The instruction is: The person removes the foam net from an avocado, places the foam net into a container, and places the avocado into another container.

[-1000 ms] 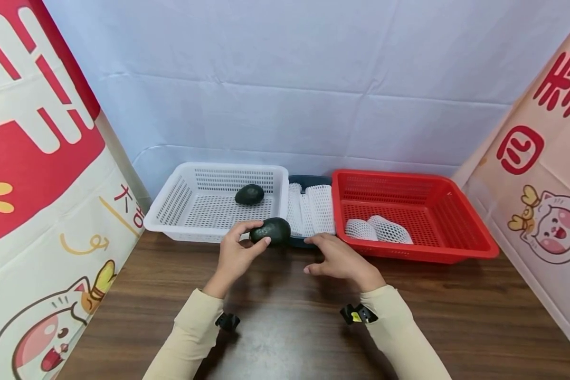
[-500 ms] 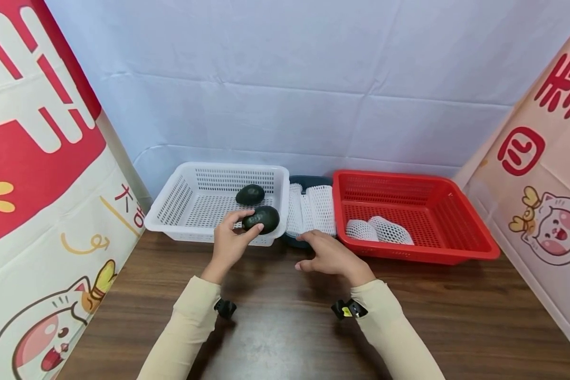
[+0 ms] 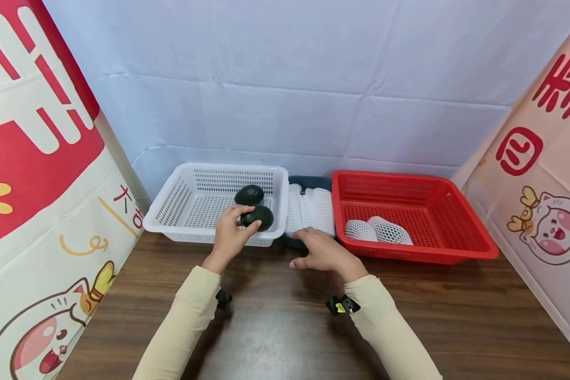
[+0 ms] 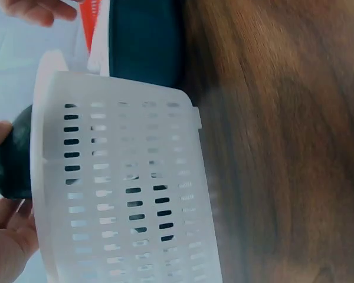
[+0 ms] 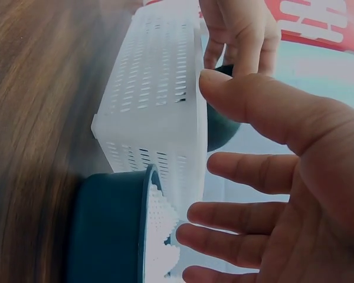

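Note:
My left hand (image 3: 230,232) grips a dark green avocado (image 3: 260,217) over the front right part of the white slotted basket (image 3: 209,236). In the left wrist view this avocado (image 4: 16,159) shows just past the basket rim. Another avocado (image 3: 249,195) lies in the basket right behind it. Near the front edge of the dark blue bin (image 3: 310,182), my right hand (image 3: 325,252) hovers with fingers spread and holds nothing. White foam net sleeves (image 3: 319,208) lie in that bin. In the right wrist view the right palm (image 5: 342,188) faces the white basket and bin.
A red slotted basket (image 3: 423,255) stands at the right, holding two white-netted items (image 3: 390,230) in its front left corner. All containers stand side by side on a brown wooden table (image 3: 275,327). A pale cloth (image 3: 290,105) hangs behind, with printed banners at both sides.
My left hand has carried the avocado left from in front of the bin to over the white basket, then slightly lower. The right hand has shifted a little left.

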Demonstrator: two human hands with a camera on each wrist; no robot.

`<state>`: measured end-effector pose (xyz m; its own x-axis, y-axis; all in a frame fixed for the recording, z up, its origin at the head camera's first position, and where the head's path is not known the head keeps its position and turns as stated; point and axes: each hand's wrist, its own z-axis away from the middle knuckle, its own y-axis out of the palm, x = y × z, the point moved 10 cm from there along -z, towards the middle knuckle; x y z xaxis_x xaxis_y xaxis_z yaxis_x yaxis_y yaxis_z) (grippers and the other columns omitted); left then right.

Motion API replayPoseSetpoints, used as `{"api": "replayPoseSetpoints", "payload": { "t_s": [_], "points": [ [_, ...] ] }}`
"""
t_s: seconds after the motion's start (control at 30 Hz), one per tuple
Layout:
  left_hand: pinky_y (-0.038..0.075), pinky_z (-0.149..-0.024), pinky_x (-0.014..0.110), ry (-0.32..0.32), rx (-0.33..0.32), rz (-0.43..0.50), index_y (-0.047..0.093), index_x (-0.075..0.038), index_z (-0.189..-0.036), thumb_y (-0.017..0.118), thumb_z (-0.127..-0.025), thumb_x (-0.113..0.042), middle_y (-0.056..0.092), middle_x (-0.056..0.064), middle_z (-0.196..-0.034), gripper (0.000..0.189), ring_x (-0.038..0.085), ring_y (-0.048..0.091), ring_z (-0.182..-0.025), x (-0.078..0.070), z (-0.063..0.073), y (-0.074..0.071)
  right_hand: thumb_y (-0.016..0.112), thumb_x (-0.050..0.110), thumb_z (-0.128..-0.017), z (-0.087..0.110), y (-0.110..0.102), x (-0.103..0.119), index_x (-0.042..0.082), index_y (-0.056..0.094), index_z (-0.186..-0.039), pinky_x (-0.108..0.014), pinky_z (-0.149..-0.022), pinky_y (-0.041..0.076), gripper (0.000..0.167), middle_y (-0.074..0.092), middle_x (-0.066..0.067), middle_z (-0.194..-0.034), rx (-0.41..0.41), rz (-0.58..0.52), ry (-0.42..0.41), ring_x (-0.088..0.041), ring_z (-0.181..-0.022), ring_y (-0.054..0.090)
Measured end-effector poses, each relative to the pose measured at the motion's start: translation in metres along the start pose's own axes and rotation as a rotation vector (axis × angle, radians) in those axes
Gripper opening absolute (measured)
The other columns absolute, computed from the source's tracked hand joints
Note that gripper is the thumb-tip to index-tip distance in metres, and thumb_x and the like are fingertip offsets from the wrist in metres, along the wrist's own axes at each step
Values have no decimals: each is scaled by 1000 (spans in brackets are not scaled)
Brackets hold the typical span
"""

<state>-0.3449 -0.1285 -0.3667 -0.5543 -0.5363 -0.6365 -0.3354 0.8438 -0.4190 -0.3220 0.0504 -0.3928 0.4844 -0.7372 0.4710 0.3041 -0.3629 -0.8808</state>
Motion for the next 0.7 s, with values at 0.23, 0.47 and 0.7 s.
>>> {"api": "replayPoseSetpoints", "payload": {
  "t_s": [0.23,0.47,0.7],
  "points": [
    [48,-67,38,6,70,-105,68,-2,-101,75,-76,-9,61,13,-102,27,29,58,-86,-4,-5,10,78,30,-75,-6,3,6,1,55,-126,-40,-93,40,63,54,-11,-121,8,7,-28,-24,-110,48],
    [46,-77,43,11,136,-142,68,-3,-102,75,-77,-10,60,13,-104,28,27,57,-95,-7,-3,15,78,30,-75,-6,5,5,2,55,-126,-40,-93,40,62,54,-11,-122,22,-1,-4,-23,-109,48],
    [45,-82,44,4,152,-150,68,-3,-105,74,-77,-10,60,13,-107,29,28,56,-100,-8,-2,16,78,29,-75,-6,5,7,1,55,-125,-39,-93,40,62,54,-12,-122,13,1,-24,-24,-110,49]
  ]
}}
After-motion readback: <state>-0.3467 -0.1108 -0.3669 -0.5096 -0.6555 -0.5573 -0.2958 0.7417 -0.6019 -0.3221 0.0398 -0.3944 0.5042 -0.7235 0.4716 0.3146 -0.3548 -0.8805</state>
